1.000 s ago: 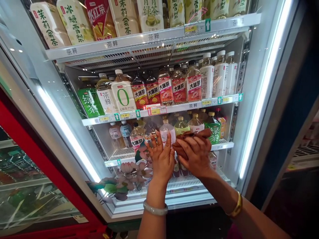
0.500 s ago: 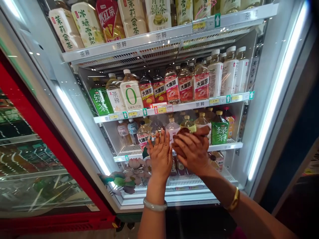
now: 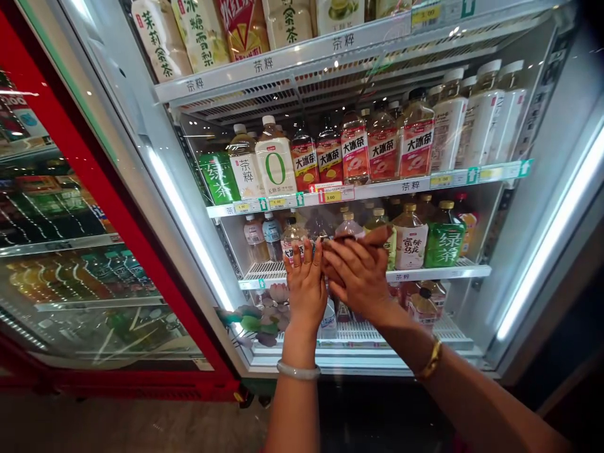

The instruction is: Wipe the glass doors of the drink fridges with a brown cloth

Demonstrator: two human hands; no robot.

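A brown cloth [image 3: 380, 238] is gripped in my right hand [image 3: 356, 277] and lies against the glass door of a drinks cooler. My right fingers bend over it, and part of it sticks out past the knuckles; the rest is hidden under the palm. Just to the left, my left hand [image 3: 306, 286] rests flat towards the same glass, fingers stretched out and holding nothing. Its fingertips cover part of a tea bottle [image 3: 293, 242] behind the door. Flower decals [image 3: 264, 324] on the glass sit left of my left wrist.
Behind the glass, shelves [image 3: 363, 192] carry rows of bottled teas, including a green bottle [image 3: 444, 236] at the right. A second cooler with a red frame [image 3: 141, 226] stands at the left. Light strips [image 3: 189, 226] run up the sides of the door opening.
My view has turned left, so the shelves appear farther right. Both hands have shifted left relative to the bottles, and my left hand now covers more of the flower decal. The cloth remains in my right hand.
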